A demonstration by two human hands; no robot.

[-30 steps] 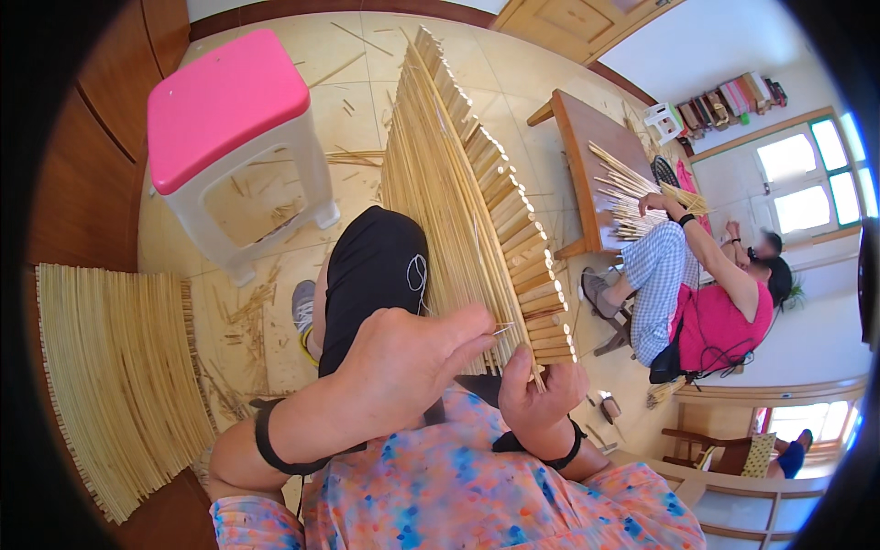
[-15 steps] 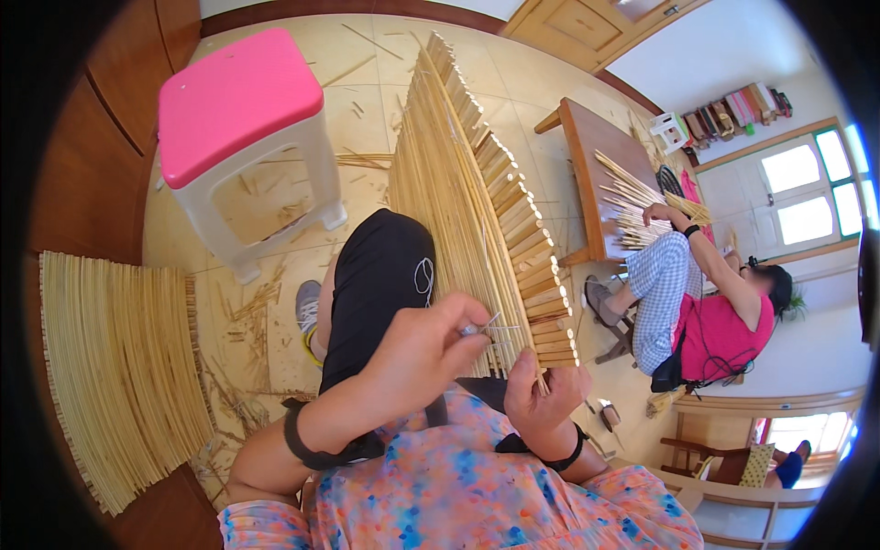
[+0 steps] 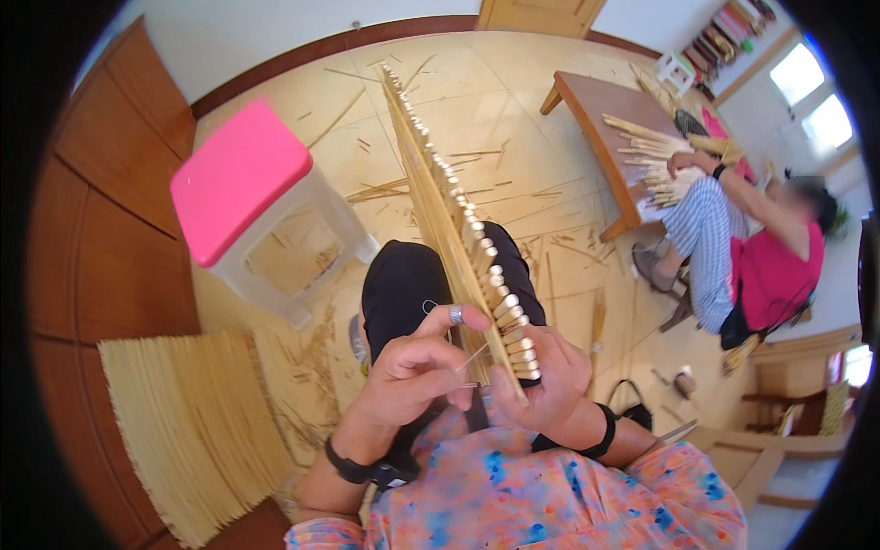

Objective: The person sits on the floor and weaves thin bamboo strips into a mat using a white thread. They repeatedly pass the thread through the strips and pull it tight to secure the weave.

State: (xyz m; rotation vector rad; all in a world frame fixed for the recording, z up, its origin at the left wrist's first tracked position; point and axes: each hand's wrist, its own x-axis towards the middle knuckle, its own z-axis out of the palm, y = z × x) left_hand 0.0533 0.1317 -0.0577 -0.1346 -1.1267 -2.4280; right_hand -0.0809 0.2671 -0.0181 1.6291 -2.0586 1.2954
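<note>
Just tilted the stalk mat (image 3: 451, 236) nearly edge-on over the knees (image 3: 403, 275), gripping its near end in the right hand (image 3: 556, 374), apparently pinching thread (image 3: 473, 356) in the left hand (image 3: 408, 371); probably making both faces reachable.

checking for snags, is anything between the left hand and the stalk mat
Nothing bulky visible stands between the left hand and the stalk mat; only a thin pale strand shows by its fingers. The right hand grips the mat's near end.
</note>
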